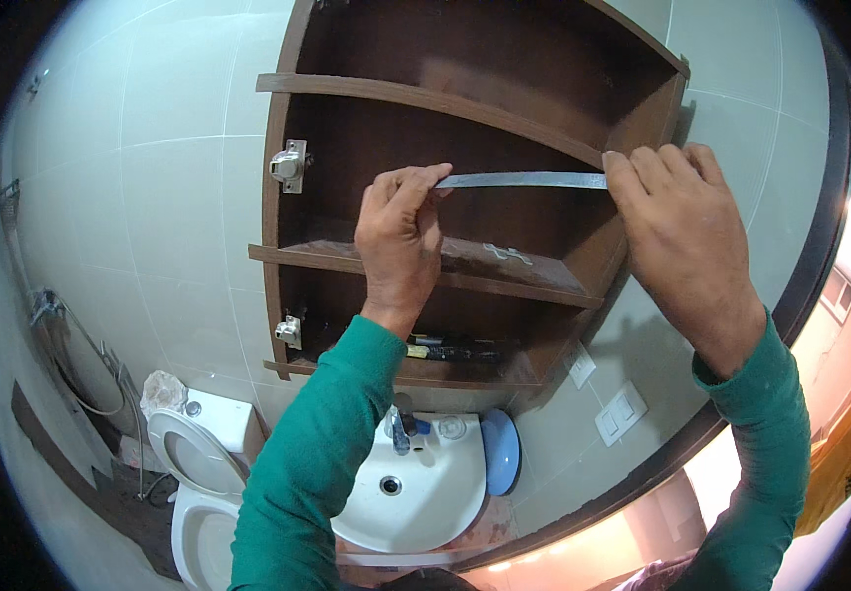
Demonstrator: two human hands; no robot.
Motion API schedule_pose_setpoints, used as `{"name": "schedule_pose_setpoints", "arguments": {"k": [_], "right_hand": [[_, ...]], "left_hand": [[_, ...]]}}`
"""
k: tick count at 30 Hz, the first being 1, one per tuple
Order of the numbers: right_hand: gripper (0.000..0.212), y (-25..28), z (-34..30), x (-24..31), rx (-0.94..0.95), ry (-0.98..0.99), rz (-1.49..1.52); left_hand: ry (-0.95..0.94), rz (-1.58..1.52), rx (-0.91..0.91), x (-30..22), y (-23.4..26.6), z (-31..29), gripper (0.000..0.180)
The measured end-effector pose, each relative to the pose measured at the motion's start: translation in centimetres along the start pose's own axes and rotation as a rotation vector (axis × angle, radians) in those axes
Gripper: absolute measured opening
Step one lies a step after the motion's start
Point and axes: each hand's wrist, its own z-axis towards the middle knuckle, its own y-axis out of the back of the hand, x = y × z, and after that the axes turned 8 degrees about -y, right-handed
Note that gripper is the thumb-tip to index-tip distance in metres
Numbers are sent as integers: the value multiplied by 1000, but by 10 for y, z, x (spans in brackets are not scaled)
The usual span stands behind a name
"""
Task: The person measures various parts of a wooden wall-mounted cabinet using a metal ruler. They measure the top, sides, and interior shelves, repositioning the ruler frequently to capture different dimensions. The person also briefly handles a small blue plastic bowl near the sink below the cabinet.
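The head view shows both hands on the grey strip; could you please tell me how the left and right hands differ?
The left hand is at the grey strip's left end, the right hand at its right end. The left hand appears more side-on, while the right hand shows its broad back. The left hand appears before the brown cabinet; the right hand mostly overlaps the tiled wall. Both emerge from green sleeves.

Brown bottom shelf [490, 380], dark tubular items [460, 353]
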Motion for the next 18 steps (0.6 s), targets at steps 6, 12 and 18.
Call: {"name": "schedule_pose_setpoints", "arguments": {"k": [6, 12, 18], "right_hand": [[7, -12, 25, 13, 50, 29, -17], [7, -18, 48, 29, 14, 110, -140], [7, -10, 85, 48, 83, 101, -176]], "left_hand": [[-132, 273, -53, 14, -11, 10, 44], [-393, 699, 24, 24, 8, 63, 79], [-612, 745, 457, 58, 40, 132, 70]]}}
